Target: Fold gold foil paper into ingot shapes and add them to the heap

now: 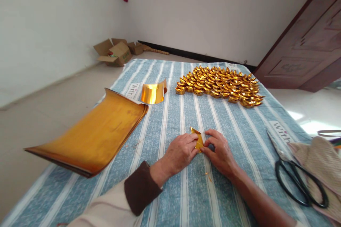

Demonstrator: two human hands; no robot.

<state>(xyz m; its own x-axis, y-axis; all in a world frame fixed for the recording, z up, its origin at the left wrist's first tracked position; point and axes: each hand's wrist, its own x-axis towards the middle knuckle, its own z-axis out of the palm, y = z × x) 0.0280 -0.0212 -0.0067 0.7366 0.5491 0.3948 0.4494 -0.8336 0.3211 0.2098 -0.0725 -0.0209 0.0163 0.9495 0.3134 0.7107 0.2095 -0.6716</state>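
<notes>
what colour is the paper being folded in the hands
Shiny gold folded paper, pinched between left hand and right hand; head view.

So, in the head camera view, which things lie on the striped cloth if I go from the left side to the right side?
Stack of gold paper sheets → curled gold sheet → left hand → small folded gold piece → right hand → black scissors. The pile of folded gold ingots lies farther back, so I leave it out.
</notes>
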